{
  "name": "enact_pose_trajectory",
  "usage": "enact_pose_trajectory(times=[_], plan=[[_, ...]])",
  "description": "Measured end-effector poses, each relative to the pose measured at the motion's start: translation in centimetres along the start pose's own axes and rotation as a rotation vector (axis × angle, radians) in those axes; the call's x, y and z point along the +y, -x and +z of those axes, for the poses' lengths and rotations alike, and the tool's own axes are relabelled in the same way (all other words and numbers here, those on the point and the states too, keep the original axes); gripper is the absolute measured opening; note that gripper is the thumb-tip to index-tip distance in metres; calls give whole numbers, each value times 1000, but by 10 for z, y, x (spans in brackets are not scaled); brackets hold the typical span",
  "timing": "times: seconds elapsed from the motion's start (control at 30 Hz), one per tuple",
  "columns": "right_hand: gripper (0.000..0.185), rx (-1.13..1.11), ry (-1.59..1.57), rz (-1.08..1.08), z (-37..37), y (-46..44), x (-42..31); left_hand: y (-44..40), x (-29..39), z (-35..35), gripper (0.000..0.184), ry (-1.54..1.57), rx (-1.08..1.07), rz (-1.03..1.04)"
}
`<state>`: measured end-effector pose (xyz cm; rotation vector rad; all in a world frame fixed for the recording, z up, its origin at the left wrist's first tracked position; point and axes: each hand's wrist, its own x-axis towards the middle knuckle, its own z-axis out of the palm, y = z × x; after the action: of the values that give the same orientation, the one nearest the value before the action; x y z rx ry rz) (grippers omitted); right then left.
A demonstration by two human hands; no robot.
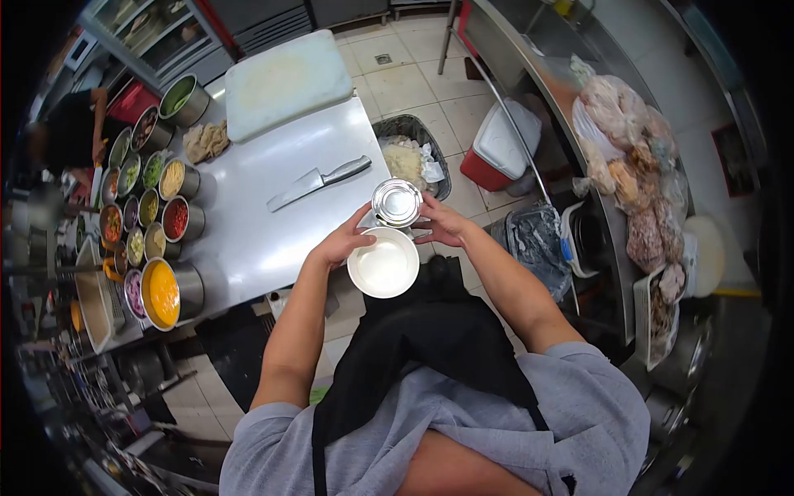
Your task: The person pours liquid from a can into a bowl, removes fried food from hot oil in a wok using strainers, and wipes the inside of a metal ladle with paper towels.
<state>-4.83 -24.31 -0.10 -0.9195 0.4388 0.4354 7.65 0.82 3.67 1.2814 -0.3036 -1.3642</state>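
In front of my apron, a round metal can [397, 203] is held right against the far rim of a white bowl [383, 266]. My left hand [341, 245] is closed on the bowl, thumb at its rim, with its forefinger reaching to the can's side. The fingers of my right hand [443, 223] curl around the can's right side. A ridged metal end of the can faces up. The bowl's inside looks pale, and I cannot tell whether it holds anything. Beyond the can, a broad-bladed knife [318, 182] lies on the steel table [248, 240].
Metal pots of chopped ingredients, one with orange liquid [160, 293], line the table's left side. A white cutting board [288, 85] lies at the far end. A lined bin [438, 183] and a red-and-white cooler [501, 145] stand right. Bagged food [628, 124] covers the right counter. Another person [70, 132] stands far left.
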Motion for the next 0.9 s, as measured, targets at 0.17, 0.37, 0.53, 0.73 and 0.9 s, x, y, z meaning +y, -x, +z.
enact_pose_trajectory(times=[0.17, 0.37, 0.53, 0.73, 0.9], plan=[[86, -30, -40, 76, 5, -5, -20, 0, -2, 15, 90, 25, 128, -8], [79, 6, -95, 79, -7, -24, -27, 5, -17, 42, 86, 119, 280, 31], [75, 6, 133, -52, 12, -4, -76, 27, -43, 46, 55, 209, 578, 149], [97, 111, 932, -770, 46, -9, -103, -16, -55, 28, 43, 209, 869, 321], [98, 190, 1167, -896, 84, -10, -104, -29, -56, 11, 44, 159, 1025, 389]])
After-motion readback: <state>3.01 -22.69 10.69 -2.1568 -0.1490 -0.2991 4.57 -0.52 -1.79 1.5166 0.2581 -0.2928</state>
